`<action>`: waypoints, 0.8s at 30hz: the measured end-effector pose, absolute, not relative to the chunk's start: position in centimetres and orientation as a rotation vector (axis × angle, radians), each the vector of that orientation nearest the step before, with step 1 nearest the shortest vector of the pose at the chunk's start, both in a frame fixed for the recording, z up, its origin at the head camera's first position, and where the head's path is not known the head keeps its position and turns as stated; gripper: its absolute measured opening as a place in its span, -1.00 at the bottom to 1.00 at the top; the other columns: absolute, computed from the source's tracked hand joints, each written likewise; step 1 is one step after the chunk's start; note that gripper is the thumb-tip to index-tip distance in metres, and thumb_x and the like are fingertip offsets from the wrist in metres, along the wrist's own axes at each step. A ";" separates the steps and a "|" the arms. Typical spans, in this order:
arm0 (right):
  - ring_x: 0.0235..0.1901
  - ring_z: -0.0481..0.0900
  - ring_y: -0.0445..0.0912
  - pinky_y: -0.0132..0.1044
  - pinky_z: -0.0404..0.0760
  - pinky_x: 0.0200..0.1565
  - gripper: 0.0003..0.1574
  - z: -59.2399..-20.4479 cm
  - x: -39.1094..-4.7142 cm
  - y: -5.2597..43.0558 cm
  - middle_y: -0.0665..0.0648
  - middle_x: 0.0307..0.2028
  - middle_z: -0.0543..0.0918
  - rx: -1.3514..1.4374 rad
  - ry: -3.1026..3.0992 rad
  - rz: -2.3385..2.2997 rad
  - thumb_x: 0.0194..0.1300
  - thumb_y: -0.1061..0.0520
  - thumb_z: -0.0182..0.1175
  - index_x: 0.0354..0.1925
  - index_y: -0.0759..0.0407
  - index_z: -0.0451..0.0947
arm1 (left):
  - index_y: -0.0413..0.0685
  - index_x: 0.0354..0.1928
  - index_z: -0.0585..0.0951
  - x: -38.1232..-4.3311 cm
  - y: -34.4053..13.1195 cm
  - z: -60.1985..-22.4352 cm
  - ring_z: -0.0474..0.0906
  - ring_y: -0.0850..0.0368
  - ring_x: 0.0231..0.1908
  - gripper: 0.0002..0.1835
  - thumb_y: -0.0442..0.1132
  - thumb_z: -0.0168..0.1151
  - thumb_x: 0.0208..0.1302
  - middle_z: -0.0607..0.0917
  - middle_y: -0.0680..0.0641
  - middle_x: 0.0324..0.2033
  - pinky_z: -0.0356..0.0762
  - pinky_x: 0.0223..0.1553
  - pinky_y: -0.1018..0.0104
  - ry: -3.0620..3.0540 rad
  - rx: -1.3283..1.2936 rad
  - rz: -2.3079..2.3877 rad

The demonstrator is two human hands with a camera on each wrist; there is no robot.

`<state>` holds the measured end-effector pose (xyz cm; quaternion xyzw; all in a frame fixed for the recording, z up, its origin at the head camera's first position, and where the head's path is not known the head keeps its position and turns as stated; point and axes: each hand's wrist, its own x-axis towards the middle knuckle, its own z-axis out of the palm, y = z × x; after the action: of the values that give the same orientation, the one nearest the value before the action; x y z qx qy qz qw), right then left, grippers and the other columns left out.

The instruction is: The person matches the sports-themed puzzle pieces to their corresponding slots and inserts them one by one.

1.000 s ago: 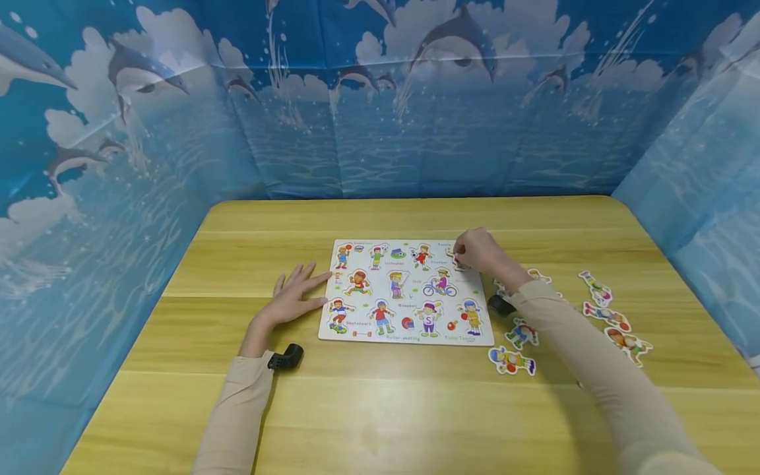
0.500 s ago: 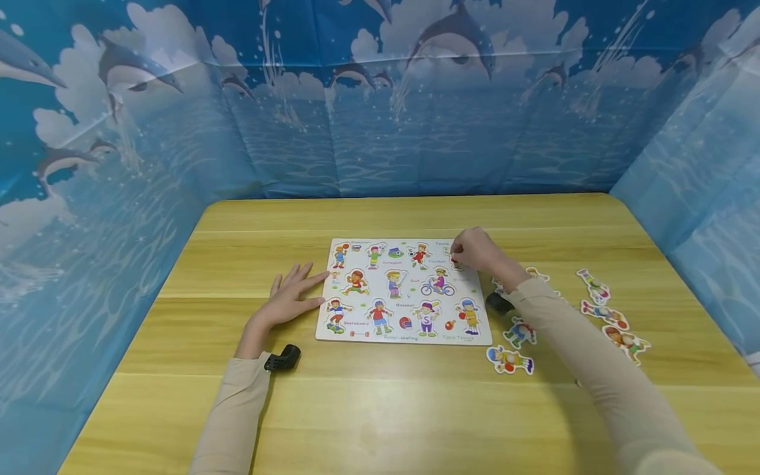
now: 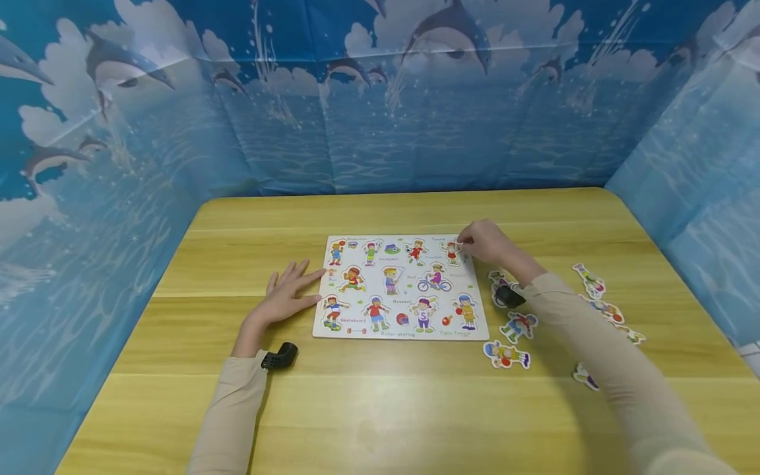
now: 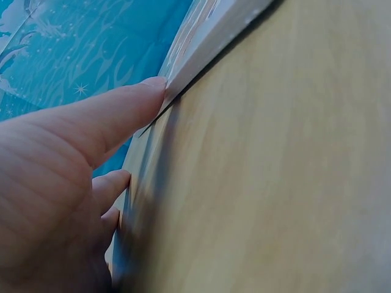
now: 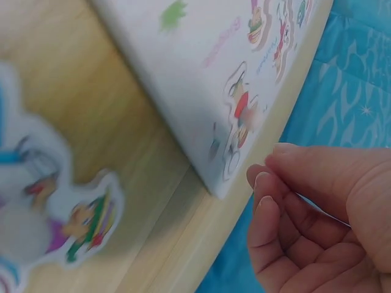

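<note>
Left hand [image 3: 284,298], fingers spread, touches white rectangular picture-puzzle board [image 3: 372,278], frame centre, apparently bracing it. Right hand [image 3: 489,243], fingertips pressed together, nothing visible between, board's upper right.

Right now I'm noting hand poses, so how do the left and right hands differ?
The left hand has its fingers spread, while the right hand has its fingers curled, thumb close to forefinger.
The left hand touches the left edge of the puzzle board; the right hand is at the board's far right corner.
Both are bare and come out of beige sleeves.
</note>
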<state>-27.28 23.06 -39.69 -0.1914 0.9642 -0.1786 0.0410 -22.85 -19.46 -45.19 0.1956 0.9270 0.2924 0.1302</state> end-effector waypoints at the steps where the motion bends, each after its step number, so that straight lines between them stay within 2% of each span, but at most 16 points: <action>1: -0.31 0.63 0.12 -0.13 0.57 -0.30 -0.75 -39.7 -27.1 23.3 0.41 -0.19 0.69 -0.593 2.955 -0.545 0.22 0.35 0.11 -0.16 0.42 0.65 | 0.22 0.40 0.23 -22.9 -19.5 -45.2 -0.36 -0.26 0.48 -0.36 0.07 0.11 0.30 -0.09 -0.21 0.49 -0.55 0.35 -0.30 2.693 0.569 0.846; 3: -0.25 0.66 0.14 -0.09 0.61 -0.23 -0.75 -39.7 -26.8 23.7 0.41 -0.20 0.70 -0.604 2.960 -0.543 0.22 0.36 0.12 -0.17 0.42 0.65 | 0.22 0.40 0.22 -22.9 -19.5 -45.2 -0.36 -0.26 0.47 -0.36 0.07 0.10 0.30 -0.09 -0.20 0.49 -0.55 0.35 -0.30 2.691 0.571 0.843; 6: -0.33 0.65 0.08 -0.09 0.61 -0.24 -0.78 -39.7 -26.3 24.4 0.37 -0.25 0.71 -0.608 2.966 -0.542 0.22 0.35 0.12 -0.21 0.40 0.66 | 0.22 0.40 0.22 -22.9 -19.5 -45.2 -0.36 -0.26 0.48 -0.35 0.08 0.10 0.30 -0.09 -0.20 0.49 -0.55 0.35 -0.30 2.692 0.572 0.840; 10: -0.47 0.54 -0.01 -0.18 0.51 -0.34 -0.82 -39.6 -25.7 25.1 0.30 -0.39 0.70 -0.611 2.970 -0.530 0.21 0.36 0.12 -0.32 0.38 0.67 | 0.22 0.40 0.22 -22.9 -19.5 -45.1 -0.37 -0.26 0.48 -0.35 0.07 0.11 0.30 -0.09 -0.20 0.49 -0.55 0.35 -0.30 2.693 0.574 0.842; 13: -0.43 0.57 0.04 -0.16 0.54 -0.32 -0.82 -39.5 -25.4 25.7 0.31 -0.38 0.70 -0.611 2.956 -0.518 0.20 0.37 0.12 -0.33 0.39 0.66 | 0.24 0.40 0.22 -22.9 -19.5 -45.1 -0.38 -0.25 0.48 -0.36 0.07 0.11 0.30 -0.10 -0.19 0.49 -0.55 0.35 -0.29 2.689 0.569 0.845; 16: -0.31 0.66 0.11 -0.08 0.62 -0.24 -0.81 -39.4 -24.9 26.4 0.34 -0.30 0.72 -0.618 2.944 -0.499 0.19 0.38 0.13 -0.26 0.38 0.67 | 0.24 0.40 0.22 -22.9 -19.4 -45.1 -0.39 -0.24 0.48 -0.36 0.07 0.10 0.30 -0.10 -0.19 0.49 -0.56 0.35 -0.28 2.684 0.568 0.846; 18: -0.33 0.66 0.11 -0.08 0.62 -0.26 -0.81 -39.3 -24.5 26.9 0.34 -0.31 0.72 -0.629 2.938 -0.491 0.18 0.39 0.13 -0.27 0.38 0.68 | 0.23 0.40 0.22 -22.9 -19.4 -45.0 -0.39 -0.25 0.48 -0.36 0.07 0.10 0.30 -0.10 -0.20 0.49 -0.56 0.35 -0.28 2.682 0.569 0.843; 24: -0.46 0.61 -0.07 -0.21 0.59 -0.38 -0.88 -39.2 -23.7 28.1 0.20 -0.44 0.71 -0.686 2.906 -0.473 0.16 0.32 0.22 -0.33 0.31 0.69 | 0.23 0.41 0.21 -23.0 -19.6 -45.1 -0.39 -0.25 0.48 -0.35 0.07 0.10 0.30 -0.11 -0.20 0.49 -0.55 0.35 -0.29 2.688 0.573 0.831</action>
<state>-23.70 28.11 -39.24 -0.2265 0.9596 -0.1562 0.0595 -23.02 -19.56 -45.08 0.1977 0.9276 0.2869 0.1347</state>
